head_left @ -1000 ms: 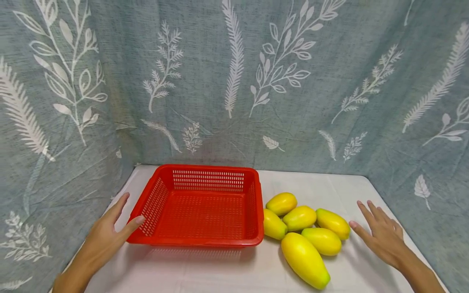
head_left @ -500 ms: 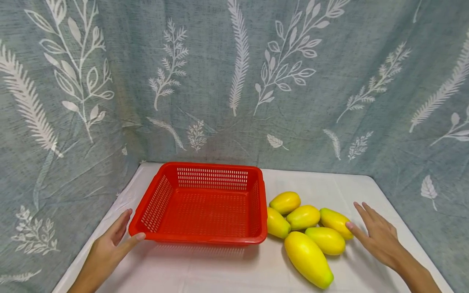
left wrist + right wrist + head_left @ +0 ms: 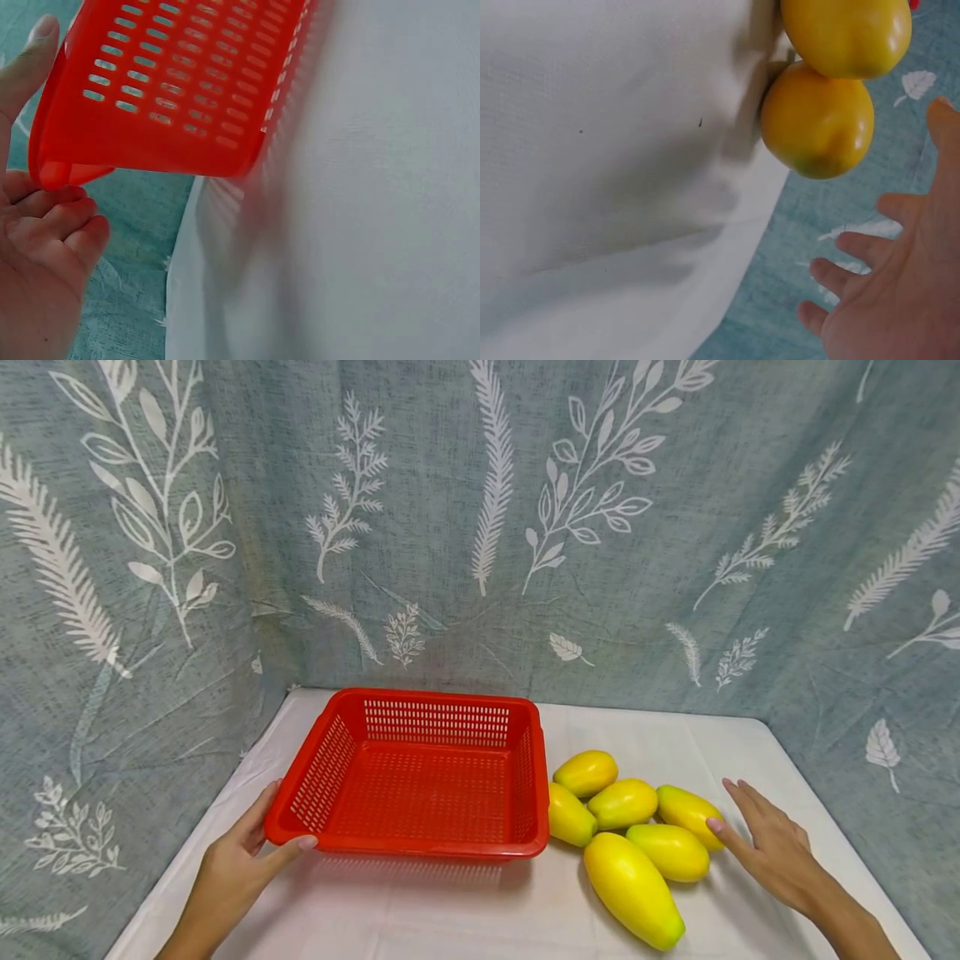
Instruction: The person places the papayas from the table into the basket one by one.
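Observation:
A red plastic basket (image 3: 427, 785) with slotted walls stands on the white table, nothing in it. My left hand (image 3: 232, 868) is at its near left corner, thumb along the front rim and fingers at the left side. The left wrist view shows curled fingers (image 3: 71, 217) touching the rim at that corner. Beside the basket lie several yellow papayas with greenish ends; the largest papaya (image 3: 633, 892) is nearest. My right hand (image 3: 772, 847) hovers right of them, fingers spread, thumb close to the rightmost papaya (image 3: 688, 817). A gap separates it from the fruit in the right wrist view.
A white cloth (image 3: 420, 918) covers the table. Grey-green curtains (image 3: 420, 527) with white leaf prints hang behind it and along both sides. One papaya (image 3: 570, 816) lies against the basket's right wall.
My left hand has moved from beside the basket onto its near left corner. The right hand has shifted slightly left, toward the papayas. Basket and fruit keep their places.

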`<state>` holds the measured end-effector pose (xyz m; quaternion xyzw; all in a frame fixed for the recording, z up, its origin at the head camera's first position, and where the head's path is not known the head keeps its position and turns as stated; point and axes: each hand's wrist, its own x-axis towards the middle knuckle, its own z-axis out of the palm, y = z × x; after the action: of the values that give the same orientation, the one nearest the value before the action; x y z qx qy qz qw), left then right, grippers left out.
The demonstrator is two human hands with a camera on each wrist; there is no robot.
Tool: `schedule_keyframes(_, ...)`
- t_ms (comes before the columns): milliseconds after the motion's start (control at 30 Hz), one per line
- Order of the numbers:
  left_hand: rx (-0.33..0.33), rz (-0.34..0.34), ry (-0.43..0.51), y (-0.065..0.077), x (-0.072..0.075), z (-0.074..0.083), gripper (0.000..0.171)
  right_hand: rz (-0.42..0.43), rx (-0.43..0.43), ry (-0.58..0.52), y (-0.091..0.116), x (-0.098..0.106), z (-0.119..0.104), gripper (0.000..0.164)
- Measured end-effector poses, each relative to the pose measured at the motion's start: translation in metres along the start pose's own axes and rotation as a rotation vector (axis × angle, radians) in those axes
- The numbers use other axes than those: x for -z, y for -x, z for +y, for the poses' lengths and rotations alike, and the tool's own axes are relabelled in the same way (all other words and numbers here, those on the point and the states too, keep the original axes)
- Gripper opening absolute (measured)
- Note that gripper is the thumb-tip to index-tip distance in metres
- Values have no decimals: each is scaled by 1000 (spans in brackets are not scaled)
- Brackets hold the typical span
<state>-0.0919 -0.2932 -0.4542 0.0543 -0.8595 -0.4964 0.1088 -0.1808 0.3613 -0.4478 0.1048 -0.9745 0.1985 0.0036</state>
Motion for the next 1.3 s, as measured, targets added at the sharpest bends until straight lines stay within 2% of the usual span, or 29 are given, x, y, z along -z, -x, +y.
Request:
schedule_keyframes(333,-33,31,21,0,-5,-6,95,-21,-4,-5,-2,-3,-1,77)
schedule_keyframes(533,-79,49,76,1,-8,-6,93,-69,-20,-84,-6,-3,-1,78)
schedule_keyframes(833,-56,44,98,-2,-10,-5,94,-144,-91,-192,-14,-6,-2,88)
schedule_keyframes(1033,-59,39,95,-1,-9,-5,93,-183,-145,-184,-18,-11,-4,92)
schedule_keyframes(1300,-59,40,104,1,-9,-5,93,-208,-171,-205,-23,-15,-5,96)
